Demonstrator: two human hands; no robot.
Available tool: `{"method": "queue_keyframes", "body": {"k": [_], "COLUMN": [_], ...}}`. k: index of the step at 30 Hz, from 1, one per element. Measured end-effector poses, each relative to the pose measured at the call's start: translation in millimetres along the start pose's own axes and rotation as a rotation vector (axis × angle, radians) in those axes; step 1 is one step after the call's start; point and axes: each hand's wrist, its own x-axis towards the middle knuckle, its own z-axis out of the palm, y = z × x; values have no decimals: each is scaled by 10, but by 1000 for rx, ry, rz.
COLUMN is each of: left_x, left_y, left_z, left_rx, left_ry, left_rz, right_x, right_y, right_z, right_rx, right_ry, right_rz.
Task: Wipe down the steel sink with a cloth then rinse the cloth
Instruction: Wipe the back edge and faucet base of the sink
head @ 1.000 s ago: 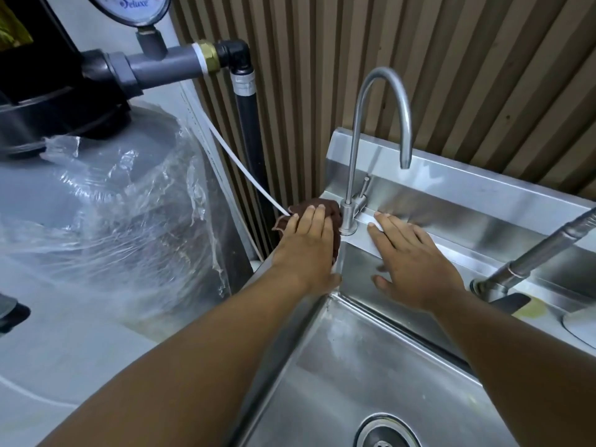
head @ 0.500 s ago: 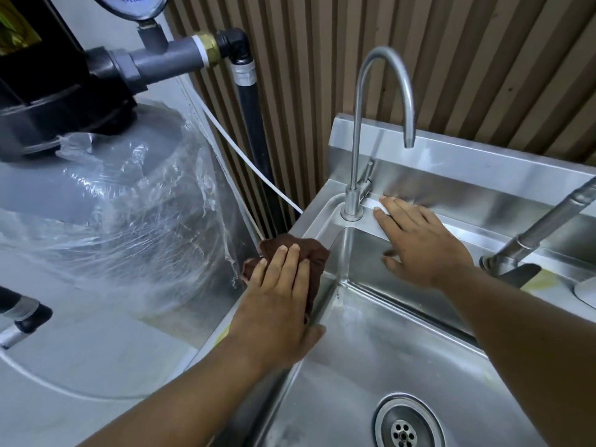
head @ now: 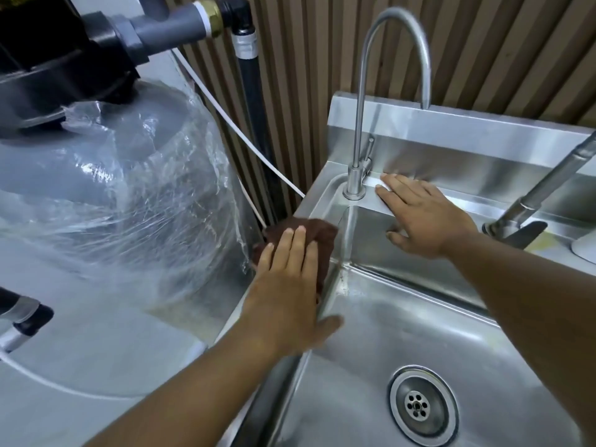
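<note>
A big grey tank [head: 106, 201] wrapped in clear plastic filled the left side, its top fittings cut off by the frame edge. Right of it stood the steel sink [head: 380, 321], its near and right parts out of frame; the basin held only a round strainer drain [head: 419, 405] and brownish marks in its far-left corner. A gooseneck tap [head: 360, 101] rose from the far-left ledge, and a second tap [head: 548, 183] at the right was partly cut off. The left hand [head: 287, 285] lay flat, fingers straight and together, pressing the brown cloth [head: 311, 230] onto the sink's left rim; the palm hid most of the cloth. The right hand [head: 425, 217] rested with fingers extended on the far ledge, just beside the gooseneck tap's base.
</note>
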Motion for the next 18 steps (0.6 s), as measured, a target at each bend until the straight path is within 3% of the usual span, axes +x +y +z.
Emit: {"method": "queue_keyframes", "body": {"k": [5,12,18], "left_x": [-447,515,1076], "left_y": [-10,106,180], "left_z": [83,-126,-204], "left_rx": [15,30,41], "left_ry": [-43,-120,-75], "left_rz": [-50,-43,-48], "right_x": [-8,-14,-25], "right_y": [-16,-54,-59], "right_z": [-33,-57,-88], "right_rx": [-16,-19,-7], "right_ry": [-10,-25,-40], "right_rz": [13,32,37]}}
